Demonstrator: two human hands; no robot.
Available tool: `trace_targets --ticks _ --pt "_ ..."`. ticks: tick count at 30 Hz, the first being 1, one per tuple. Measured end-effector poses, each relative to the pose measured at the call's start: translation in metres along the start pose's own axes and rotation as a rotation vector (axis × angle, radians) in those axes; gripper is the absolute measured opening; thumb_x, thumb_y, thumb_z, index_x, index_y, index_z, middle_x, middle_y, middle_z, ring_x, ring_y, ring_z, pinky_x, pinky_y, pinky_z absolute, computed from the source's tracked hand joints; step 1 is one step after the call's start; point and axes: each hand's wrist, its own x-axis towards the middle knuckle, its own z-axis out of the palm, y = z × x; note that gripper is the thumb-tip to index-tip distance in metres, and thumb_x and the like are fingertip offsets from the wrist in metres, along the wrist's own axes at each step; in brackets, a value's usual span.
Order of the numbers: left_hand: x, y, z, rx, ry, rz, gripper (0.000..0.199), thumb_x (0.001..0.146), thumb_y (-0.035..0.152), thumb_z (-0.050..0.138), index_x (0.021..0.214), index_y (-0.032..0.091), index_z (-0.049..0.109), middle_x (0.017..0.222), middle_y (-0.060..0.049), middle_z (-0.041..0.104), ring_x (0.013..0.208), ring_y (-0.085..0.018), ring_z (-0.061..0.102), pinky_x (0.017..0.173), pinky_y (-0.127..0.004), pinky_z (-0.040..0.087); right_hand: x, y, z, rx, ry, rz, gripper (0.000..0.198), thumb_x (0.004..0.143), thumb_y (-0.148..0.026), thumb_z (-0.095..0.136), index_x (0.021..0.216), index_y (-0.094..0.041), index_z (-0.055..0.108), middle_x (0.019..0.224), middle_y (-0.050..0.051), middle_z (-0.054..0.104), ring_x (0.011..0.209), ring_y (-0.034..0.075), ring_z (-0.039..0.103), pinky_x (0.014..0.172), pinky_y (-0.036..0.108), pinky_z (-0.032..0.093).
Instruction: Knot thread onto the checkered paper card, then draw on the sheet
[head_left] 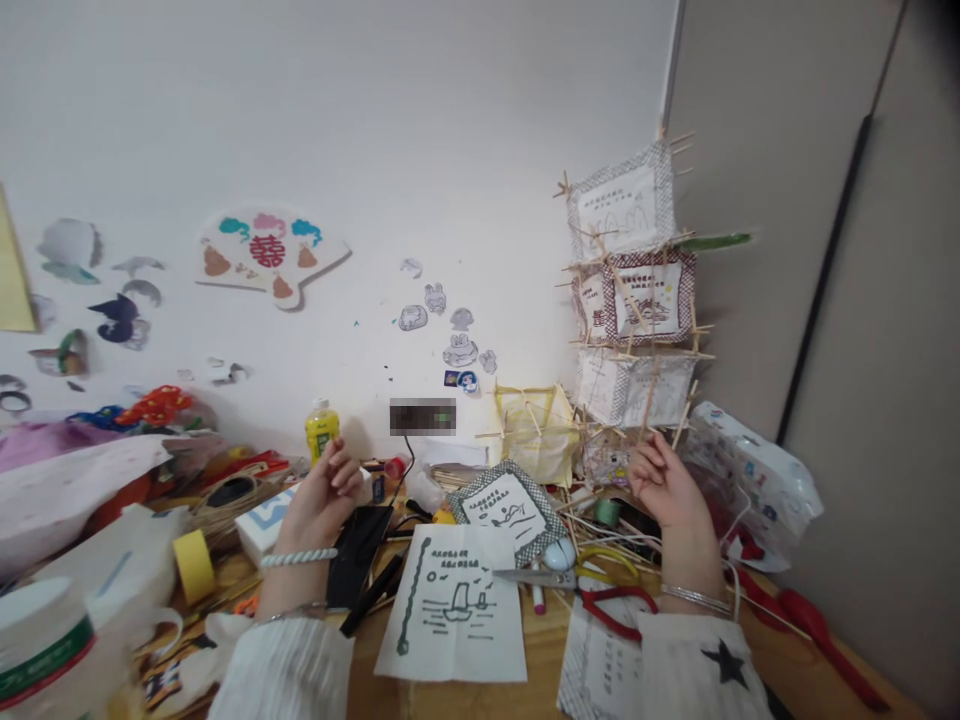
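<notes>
Both of my hands are raised above the cluttered table, palms turned inward and fingers curled. My left hand [334,490] is closed with nothing visible in it, in front of a yellow-capped bottle [321,425]. My right hand [664,482] is also closed, with no held thing showing, in front of a tall stick-and-paper lantern tower [637,300]. Between my forearms lies a white paper [457,610] with a drawn sailing boat and writing. Scissors [540,577] with red and yellow handles rest partly on its right edge. Behind it sits a patterned-border drawing [517,510].
A yellow stick-framed lantern [534,435] stands by the wall. Yellow tape [193,567], a white cup [45,640], black markers [375,595] and loose sticks crowd the table. A clear plastic package [750,475] is at the right, beside a grey cabinet [847,300].
</notes>
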Motion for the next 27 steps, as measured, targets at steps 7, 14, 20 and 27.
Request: trace_targets --ticks 7,14,20,27 --pt "-0.002 0.009 -0.003 -0.128 0.094 0.035 0.029 0.091 0.008 0.027 0.089 0.015 0.056 0.049 0.006 0.043 0.032 -0.001 0.035 0.031 -0.011 0.029 0.007 -0.013 -0.028 0.046 0.217 -0.339 0.010 0.078 -0.010 0.050 0.074 -0.019 0.050 0.058 -0.009 0.053 0.034 0.000 0.032 0.037 0.012 0.038" --pt "-0.001 0.021 -0.016 -0.193 0.113 0.050 0.032 0.093 0.013 0.022 0.097 0.012 0.053 0.052 0.003 0.051 0.035 -0.002 0.040 0.034 -0.011 0.033 0.012 -0.020 -0.058 0.064 0.389 -0.565 0.006 0.077 -0.015 0.052 0.075 -0.021 0.053 0.075 -0.006 0.062 0.049 0.004 0.047 0.050 0.017 0.047" --pt "-0.003 0.024 -0.021 -0.184 0.114 0.122 0.033 0.093 0.016 0.022 0.094 0.013 0.055 0.053 0.003 0.053 0.035 -0.002 0.041 0.036 -0.011 0.035 -0.002 -0.032 -0.075 0.195 0.458 -0.712 0.014 0.077 -0.014 0.048 0.082 -0.025 0.056 0.106 -0.007 0.059 0.063 0.004 0.053 0.052 0.018 0.047" --pt "0.002 0.028 -0.033 0.136 0.240 0.176 0.041 0.092 0.024 0.019 0.082 0.015 0.058 0.053 0.001 0.055 0.035 -0.005 0.042 0.035 -0.014 0.035 -0.006 -0.029 -0.050 0.067 0.419 -0.720 0.030 0.065 -0.007 0.053 0.087 -0.026 0.060 0.124 -0.005 0.050 0.069 0.007 0.054 0.054 0.022 0.047"
